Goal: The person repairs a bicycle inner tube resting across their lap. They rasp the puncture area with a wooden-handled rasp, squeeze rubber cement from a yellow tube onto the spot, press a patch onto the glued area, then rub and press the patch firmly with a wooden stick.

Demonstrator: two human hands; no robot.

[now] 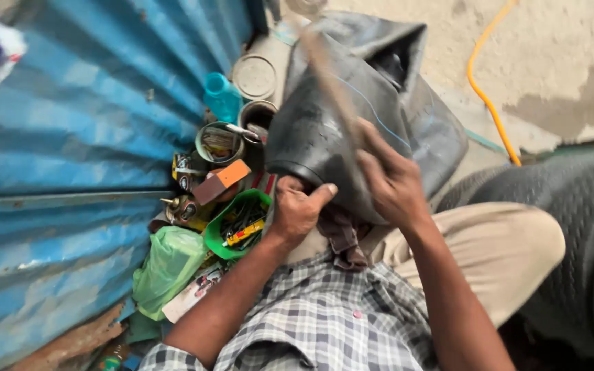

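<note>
The inner tube (352, 117) lies on the person's knee, tins (220, 143) and a bowl (236, 223) left of it, what seems a tyre (579, 227) right.

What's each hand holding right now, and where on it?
Left hand grips the black inner tube at its lower edge; right hand holds a blurred stick-like tool by its lower end.

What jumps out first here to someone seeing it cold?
The big black rubber inner tube at centre, draped over the person's lap. The left hand grips its lower edge, while the right hand works a blurred stick-like tool across it. Next comes the blue corrugated metal wall on the left, with a green tray of small tools and tins cluttered at its foot.
</note>
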